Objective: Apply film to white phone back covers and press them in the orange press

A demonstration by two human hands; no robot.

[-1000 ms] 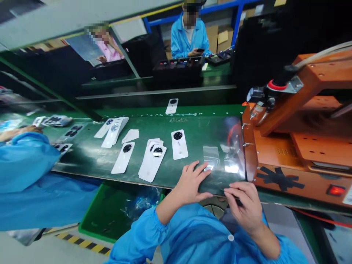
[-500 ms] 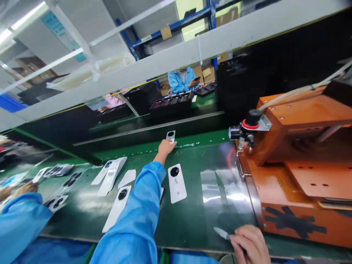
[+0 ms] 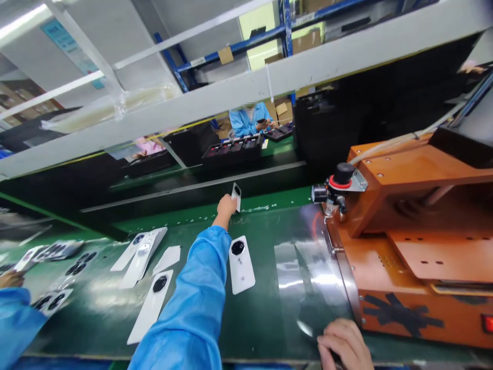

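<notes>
My left hand (image 3: 227, 205) reaches to the far edge of the green bench and grips a small white phone back panel (image 3: 236, 197) with a dark round camera area, held upright. Nearer, a white phone panel (image 3: 242, 272) with a black camera ring lies flat beside my left forearm. At the front edge, to the left of the orange machine, is my right hand (image 3: 342, 341), fingers bent. A thin, pale blade-like piece (image 3: 305, 328) shows just left of its fingertips; whether the fingers hold it is unclear.
The orange machine (image 3: 408, 277) with a black-capped regulator (image 3: 342, 176) fills the right. More white panels (image 3: 142, 257) and a white panel (image 3: 152, 308) lie left of my forearm. A co-worker's blue sleeve (image 3: 17, 313) is at far left. Clear film (image 3: 292, 272) lies before the machine.
The small panel in my left hand has turned to a steeper, narrower angle. The view has shifted slightly, and the co-worker's hand at left has moved farther toward the frame edge.
</notes>
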